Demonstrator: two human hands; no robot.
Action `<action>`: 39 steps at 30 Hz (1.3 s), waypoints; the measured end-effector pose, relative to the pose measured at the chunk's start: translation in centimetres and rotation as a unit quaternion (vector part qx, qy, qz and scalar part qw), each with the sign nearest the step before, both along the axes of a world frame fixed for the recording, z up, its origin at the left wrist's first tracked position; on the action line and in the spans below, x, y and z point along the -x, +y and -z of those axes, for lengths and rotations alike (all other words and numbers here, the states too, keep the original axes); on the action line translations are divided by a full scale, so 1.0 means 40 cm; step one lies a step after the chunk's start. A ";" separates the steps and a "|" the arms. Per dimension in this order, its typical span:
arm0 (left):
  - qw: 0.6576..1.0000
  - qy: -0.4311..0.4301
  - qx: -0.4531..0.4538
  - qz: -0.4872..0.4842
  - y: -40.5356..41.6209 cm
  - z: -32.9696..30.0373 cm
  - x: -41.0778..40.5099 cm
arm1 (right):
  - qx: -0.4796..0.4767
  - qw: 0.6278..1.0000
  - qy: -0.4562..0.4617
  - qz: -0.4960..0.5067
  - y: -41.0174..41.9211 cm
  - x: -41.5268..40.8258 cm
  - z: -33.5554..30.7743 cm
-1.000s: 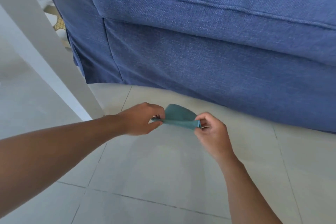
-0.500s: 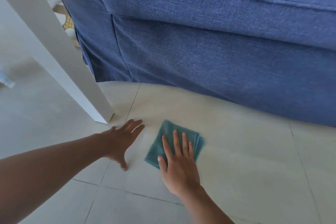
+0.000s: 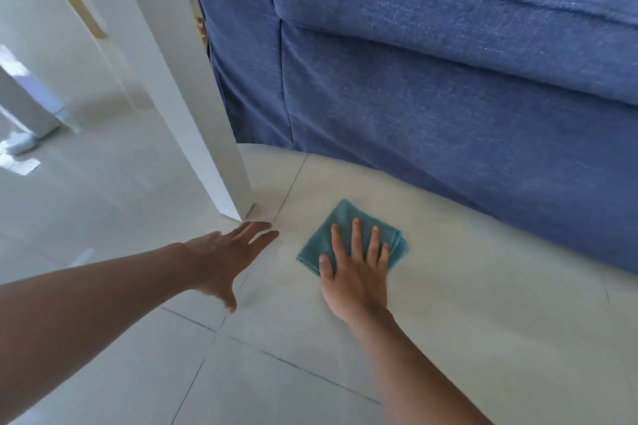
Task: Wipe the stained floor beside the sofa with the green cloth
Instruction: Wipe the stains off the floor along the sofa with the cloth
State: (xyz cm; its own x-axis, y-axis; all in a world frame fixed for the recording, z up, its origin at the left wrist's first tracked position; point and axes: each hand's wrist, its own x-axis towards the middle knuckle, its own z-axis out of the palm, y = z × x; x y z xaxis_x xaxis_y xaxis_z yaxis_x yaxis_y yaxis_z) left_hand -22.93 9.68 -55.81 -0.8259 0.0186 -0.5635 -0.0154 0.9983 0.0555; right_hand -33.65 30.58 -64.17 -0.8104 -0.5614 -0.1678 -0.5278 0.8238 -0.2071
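Both hands are spread flat: right hand (image 3: 357,272) pressing the green cloth (image 3: 348,238) on the floor tile (image 3: 483,304), left hand (image 3: 224,257) bracing; wiping strokes come next.

We're looking at a home living room: a blue fabric sofa (image 3: 448,79) sitting on pale tiled floor (image 3: 483,321), white furniture leg (image 3: 193,114) standing alongside.

head | looks forward-down | close over floor (image 3: 466,304) | sofa (image 3: 448,97) ahead
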 end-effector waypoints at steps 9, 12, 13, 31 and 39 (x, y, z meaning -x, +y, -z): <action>0.998 -0.001 0.030 -0.060 -0.062 -0.002 -0.092 | 0.068 0.975 -0.036 -0.208 -0.159 -0.161 0.002; 0.998 0.000 0.038 -0.047 -0.059 0.013 -0.110 | 0.092 0.970 -0.039 -0.224 -0.086 -0.209 0.008; 0.998 0.008 0.041 -0.047 -0.056 0.020 -0.115 | 0.093 0.969 -0.042 -0.226 -0.054 -0.225 0.008; 0.972 0.039 -0.135 -0.191 0.021 0.031 -0.028 | 0.243 0.960 -0.108 0.094 0.003 -0.123 -0.070; 0.849 0.067 -0.372 -0.368 0.005 -0.049 0.032 | 0.359 0.888 -0.236 0.167 0.000 -0.046 -0.151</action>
